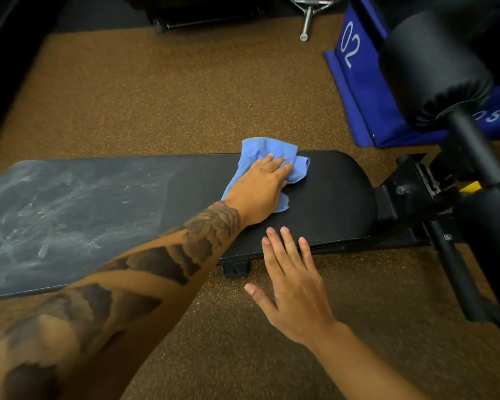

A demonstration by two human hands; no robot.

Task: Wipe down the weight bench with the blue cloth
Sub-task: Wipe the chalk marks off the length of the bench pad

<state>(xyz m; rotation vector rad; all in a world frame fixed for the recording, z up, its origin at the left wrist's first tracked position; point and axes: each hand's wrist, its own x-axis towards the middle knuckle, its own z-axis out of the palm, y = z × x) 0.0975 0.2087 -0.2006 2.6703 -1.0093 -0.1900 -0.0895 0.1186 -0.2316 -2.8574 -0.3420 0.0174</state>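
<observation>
The black padded weight bench [335,197] lies across the view from left to right. Its left half carries white streaks and smears; the right half looks dark and even. A crumpled blue cloth [267,151] lies on the pad near the far edge. My left hand [257,192] presses flat on top of the cloth, fingers curled over it, with my tattooed forearm reaching across the bench. My right hand [289,281] hovers with spread fingers, its fingertips at the near edge of the pad, holding nothing.
Brown speckled rubber floor [156,96] surrounds the bench. A blue padded box marked 02 [358,79] stands at the far right. Black foam rollers [433,70] and the bench's frame [451,255] crowd the right side. A metal handle [306,24] lies at the top.
</observation>
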